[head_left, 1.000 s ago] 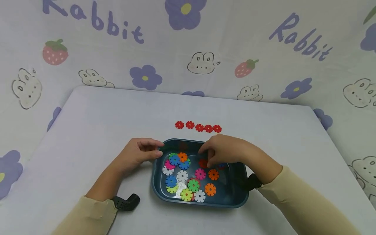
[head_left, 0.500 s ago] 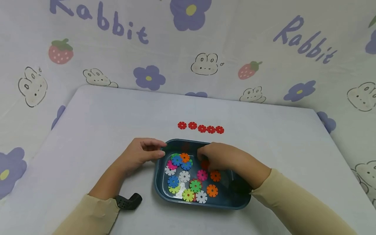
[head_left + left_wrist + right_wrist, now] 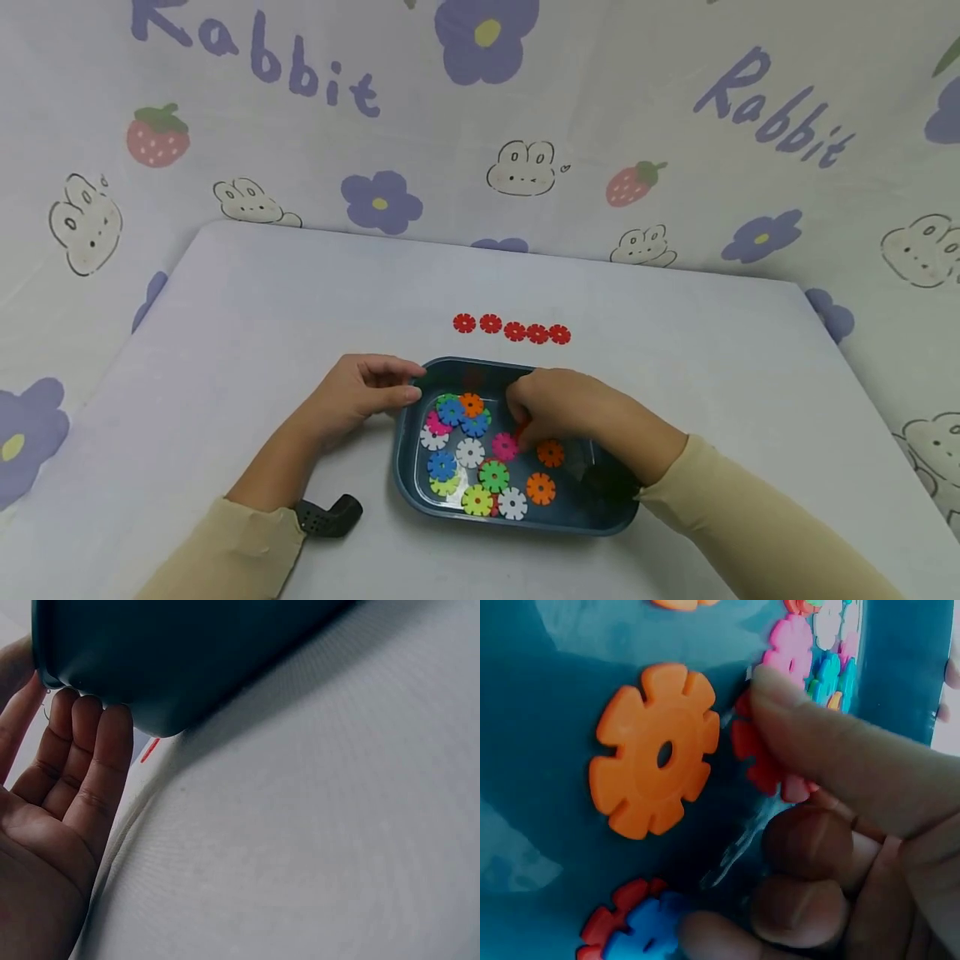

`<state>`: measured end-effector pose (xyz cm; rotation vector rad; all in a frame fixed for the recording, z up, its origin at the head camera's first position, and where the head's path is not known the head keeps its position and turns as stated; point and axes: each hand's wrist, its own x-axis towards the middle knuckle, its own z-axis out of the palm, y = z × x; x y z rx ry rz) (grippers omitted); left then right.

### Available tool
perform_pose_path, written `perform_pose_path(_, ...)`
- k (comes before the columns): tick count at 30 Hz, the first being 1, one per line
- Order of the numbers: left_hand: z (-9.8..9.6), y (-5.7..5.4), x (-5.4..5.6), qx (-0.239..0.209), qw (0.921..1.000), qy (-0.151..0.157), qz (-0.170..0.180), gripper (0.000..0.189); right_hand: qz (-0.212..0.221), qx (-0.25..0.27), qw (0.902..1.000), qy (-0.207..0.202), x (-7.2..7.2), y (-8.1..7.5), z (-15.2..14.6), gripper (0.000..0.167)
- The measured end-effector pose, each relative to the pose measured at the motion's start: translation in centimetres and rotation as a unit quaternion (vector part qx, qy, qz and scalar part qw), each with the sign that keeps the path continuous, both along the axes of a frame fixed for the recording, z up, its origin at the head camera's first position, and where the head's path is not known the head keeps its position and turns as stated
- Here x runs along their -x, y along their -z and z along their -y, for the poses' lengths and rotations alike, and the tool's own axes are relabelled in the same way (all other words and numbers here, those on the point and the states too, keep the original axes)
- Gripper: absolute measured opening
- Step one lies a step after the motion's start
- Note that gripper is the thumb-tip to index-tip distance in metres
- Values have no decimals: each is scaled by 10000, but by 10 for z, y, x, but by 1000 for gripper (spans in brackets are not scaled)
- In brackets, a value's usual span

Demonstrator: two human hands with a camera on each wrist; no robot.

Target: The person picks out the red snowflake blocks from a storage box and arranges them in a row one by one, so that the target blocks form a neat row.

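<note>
A dark teal tray (image 3: 581, 510) holds several snowflake building discs. My left hand (image 3: 348, 396) grips its left back corner; in the left wrist view, curled fingers (image 3: 105, 761) press the outside wall under the rim. Inside the tray, my right hand (image 3: 566, 402) pinches a red snowflake disc (image 3: 759, 759) between thumb and fingers, the thumb covering part of it. An orange snowflake disc (image 3: 656, 754) lies beside the fingertips. A pink snowflake disc (image 3: 505, 447) lies just left of the right hand. Below that hand in the right wrist view, a blue snowflake disc (image 3: 641, 930) overlaps a red one.
Several red snowflake discs (image 3: 514, 332) lie in a row on the white table (image 3: 300, 283) behind the tray. White, green, yellow and blue discs cluster in the tray's left half. A patterned cloth (image 3: 450, 125) hangs behind the table.
My right hand has reached lower into the tray and taken hold of a red snowflake disc. The pink disc has shifted slightly left. My left hand stays at the tray's corner.
</note>
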<state>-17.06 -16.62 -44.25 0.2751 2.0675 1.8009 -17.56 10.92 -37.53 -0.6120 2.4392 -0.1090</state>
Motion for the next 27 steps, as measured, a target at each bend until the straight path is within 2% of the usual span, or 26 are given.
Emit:
perform_pose_path(7,-1,3,2,95,9999,1,-84,36,147,403,9985,-335,3,8,-5,22)
perform_pose_path(13,-4,5,2,28,9999,74,-103,36,622,1409,9873,-389,7,1,-19,18)
perform_pose_path(17,-4,5,3,34,9999,62,-153,35,915,2154,9719,-234,11,-16,-30,14)
perform_pose_path(20,-3,4,3,16,9999,54,-124,35,948,2762,9563,-112,15,-30,-42,15)
perform_pose_path(23,-2,2,4,16,9999,67,-114,36,829,3335,9391,41,17,-42,-57,14)
perform_pose_path(27,1,0,3,43,9998,58,-162,36,446,4011,9148,175,19,-52,-74,14)
